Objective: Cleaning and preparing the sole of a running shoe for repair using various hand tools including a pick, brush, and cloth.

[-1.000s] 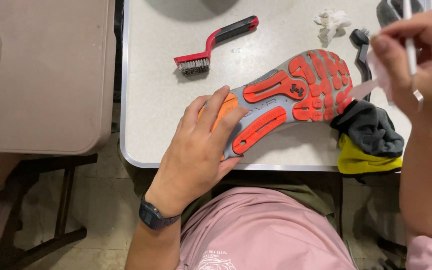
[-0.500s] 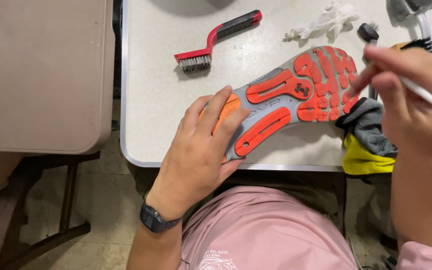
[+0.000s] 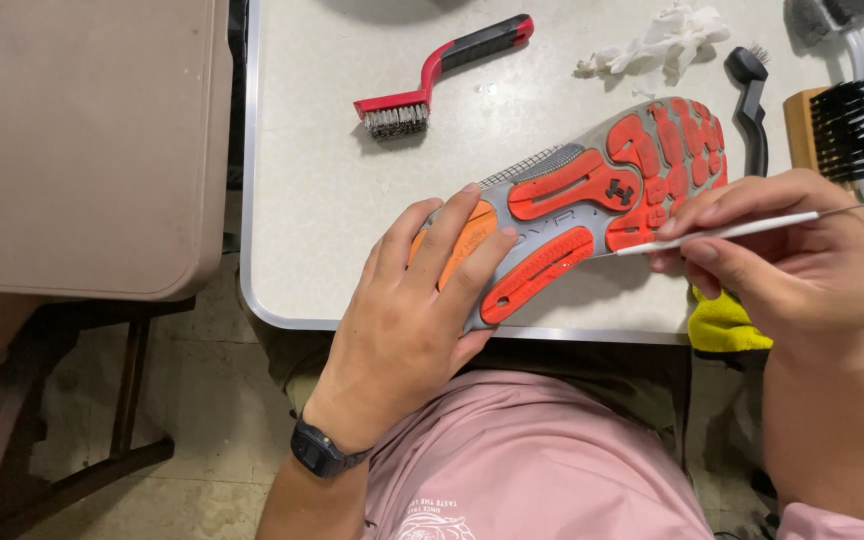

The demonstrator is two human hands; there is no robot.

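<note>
A running shoe (image 3: pixel 592 195) lies sole-up on the light grey table (image 3: pixel 322 200), its grey sole covered with orange tread pads. My left hand (image 3: pixel 417 300) presses on the heel end and holds it down. My right hand (image 3: pixel 792 260) pinches a thin white pick tool (image 3: pixel 722 232) like a pen. The pick's tip touches the sole near the middle of the forefoot edge. A yellow cloth (image 3: pixel 727 325) shows just below my right hand at the table's edge.
A red-and-black wire brush (image 3: pixel 442 70) lies behind the shoe. A crumpled white tissue (image 3: pixel 657 45), a small black brush (image 3: pixel 752 100) and a wooden black-bristled brush (image 3: pixel 837 125) sit at the back right. A brown table (image 3: pixel 82 150) stands to the left.
My right hand has come down from the upper right with the white pick and brought its tip onto the sole. The left hand stays on the heel.
</note>
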